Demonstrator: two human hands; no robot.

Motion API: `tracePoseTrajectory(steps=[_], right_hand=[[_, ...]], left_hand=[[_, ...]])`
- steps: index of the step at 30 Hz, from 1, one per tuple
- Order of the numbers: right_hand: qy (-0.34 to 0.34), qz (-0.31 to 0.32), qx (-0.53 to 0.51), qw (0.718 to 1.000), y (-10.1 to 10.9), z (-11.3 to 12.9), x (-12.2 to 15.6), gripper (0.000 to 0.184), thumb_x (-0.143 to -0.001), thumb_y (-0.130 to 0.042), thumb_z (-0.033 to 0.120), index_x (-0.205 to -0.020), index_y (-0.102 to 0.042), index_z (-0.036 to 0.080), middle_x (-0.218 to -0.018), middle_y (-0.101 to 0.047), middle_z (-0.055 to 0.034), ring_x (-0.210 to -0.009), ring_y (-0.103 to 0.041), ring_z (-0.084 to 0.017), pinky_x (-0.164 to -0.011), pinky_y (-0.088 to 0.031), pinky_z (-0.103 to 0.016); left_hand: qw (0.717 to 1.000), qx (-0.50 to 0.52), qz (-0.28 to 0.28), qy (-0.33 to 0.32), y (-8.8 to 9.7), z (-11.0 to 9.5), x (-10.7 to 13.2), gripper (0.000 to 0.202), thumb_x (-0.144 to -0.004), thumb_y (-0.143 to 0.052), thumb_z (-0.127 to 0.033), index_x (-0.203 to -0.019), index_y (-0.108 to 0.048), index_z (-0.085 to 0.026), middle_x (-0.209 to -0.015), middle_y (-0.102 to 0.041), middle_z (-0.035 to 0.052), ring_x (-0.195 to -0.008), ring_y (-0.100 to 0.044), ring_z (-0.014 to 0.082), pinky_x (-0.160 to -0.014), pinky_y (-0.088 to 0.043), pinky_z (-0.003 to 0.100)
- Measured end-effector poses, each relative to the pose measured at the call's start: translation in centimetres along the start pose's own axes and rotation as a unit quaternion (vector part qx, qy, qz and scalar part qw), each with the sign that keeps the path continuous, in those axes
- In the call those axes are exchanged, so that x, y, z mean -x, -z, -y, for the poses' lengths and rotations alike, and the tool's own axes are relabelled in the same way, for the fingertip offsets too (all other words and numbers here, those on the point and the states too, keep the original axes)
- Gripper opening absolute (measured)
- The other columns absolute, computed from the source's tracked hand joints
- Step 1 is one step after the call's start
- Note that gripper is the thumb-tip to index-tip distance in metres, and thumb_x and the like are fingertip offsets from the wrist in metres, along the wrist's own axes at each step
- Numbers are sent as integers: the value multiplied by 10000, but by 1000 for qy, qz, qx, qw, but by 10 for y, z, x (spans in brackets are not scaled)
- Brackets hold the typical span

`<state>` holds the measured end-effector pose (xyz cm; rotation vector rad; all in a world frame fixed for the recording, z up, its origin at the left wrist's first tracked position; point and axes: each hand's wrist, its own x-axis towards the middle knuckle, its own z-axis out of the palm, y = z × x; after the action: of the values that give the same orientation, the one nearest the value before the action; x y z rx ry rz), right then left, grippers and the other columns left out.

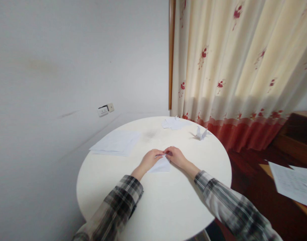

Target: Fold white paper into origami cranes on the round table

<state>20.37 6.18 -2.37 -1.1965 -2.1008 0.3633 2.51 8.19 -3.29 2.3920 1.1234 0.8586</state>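
Note:
A small folded white paper (161,165) lies on the round white table (168,207) between my hands. My left hand (150,158) rests on its left edge, fingers curled and pressing the paper's top corner. My right hand (175,155) pinches the same top corner from the right. Both hands meet at the paper's tip. Plaid sleeves cover both forearms.
A stack of white sheets (117,143) lies at the table's left rear. Folded paper pieces (174,123) and a paper crane (200,133) sit at the far edge. A flowered curtain (241,73) hangs behind. More sheets (293,182) lie on dark wooden furniture at right.

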Motion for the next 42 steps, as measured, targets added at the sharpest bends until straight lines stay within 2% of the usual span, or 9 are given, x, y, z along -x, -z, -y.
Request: tracePoseTrajectory(steps=[9, 16, 19, 22, 25, 28, 34, 38, 42], right_hand=[[-43, 3, 39, 998, 0, -4, -2, 158, -749, -547, 155, -838, -675, 183, -842, -599, -48, -861, -513, -152, -802, -357, -250], [-79, -14, 84, 993, 3, -4, -1, 181, -758, -526, 166, -853, -679, 183, -862, -597, -70, -869, -513, -166, -788, -353, -247], [-102, -19, 110, 988, 5, -4, -1, 198, -758, -516, 160, -876, -675, 178, -884, -591, -86, -882, -506, -179, -777, -354, -250], [-115, -18, 127, 985, 5, -4, -1, 216, -771, -498, 160, -902, -669, 177, -899, -587, -89, -886, -502, -181, -773, -350, -250], [-117, -24, 140, 983, 5, -3, 0, 222, -792, -480, 180, -919, -662, 181, -900, -585, -85, -881, -500, -179, -767, -346, -248], [-117, -26, 145, 982, 5, -2, 1, 220, -800, -473, 187, -920, -657, 181, -903, -583, -82, -891, -496, -179, -766, -341, -244], [-122, -14, 151, 981, 7, 0, 1, 213, -792, -482, 176, -926, -647, 180, -924, -574, -84, -910, -488, -175, -773, -335, -240], [-122, -17, 154, 980, 8, 2, 1, 207, -780, -495, 181, -928, -639, 178, -931, -566, -84, -917, -483, -177, -772, -334, -241], [-125, -15, 156, 980, 8, 3, 1, 204, -777, -491, 180, -924, -633, 175, -925, -565, -81, -906, -482, -178, -763, -333, -242]], left_hand=[[994, -99, 4, -45, 4, -10, 1, 163, -796, -524, -225, -837, -680, -208, -905, -667, 35, -895, -551, 174, -851, -386, 293], [991, -112, 46, -59, 6, -23, 4, 316, -866, -385, -337, -999, -641, -210, -1029, -651, 51, -983, -547, 183, -899, -356, 301], [986, -139, 80, -52, 2, -24, 6, 397, -861, -382, -391, -1170, -536, -195, -1210, -554, 71, -1142, -460, 200, -979, -283, 323], [980, -156, 119, -32, -2, -22, 8, 514, -861, -353, -447, -1312, -361, -201, -1375, -370, 72, -1276, -299, 201, -1040, -179, 352], [969, -176, 172, -17, -3, -22, 10, 599, -859, -267, -522, -1368, -225, -209, -1439, -225, 61, -1328, -170, 193, -1062, -104, 380], [961, -192, 197, -11, -1, -23, 9, 621, -855, -215, -553, -1378, -187, -219, -1454, -171, 54, -1339, -125, 191, -1066, -81, 393], [966, -193, 170, -19, 1, -26, 6, 521, -871, -246, -506, -1333, -294, -271, -1424, -278, 31, -1315, -213, 187, -1062, -96, 419], [974, -188, 121, -31, -3, -26, 7, 467, -869, -328, -438, -1287, -372, -234, -1373, -376, 54, -1282, -288, 198, -1051, -166, 406], [984, -152, 86, -42, -6, -25, 6, 432, -845, -410, -386, -1222, -447, -180, -1307, -459, 82, -1231, -371, 193, -1032, -241, 338]])
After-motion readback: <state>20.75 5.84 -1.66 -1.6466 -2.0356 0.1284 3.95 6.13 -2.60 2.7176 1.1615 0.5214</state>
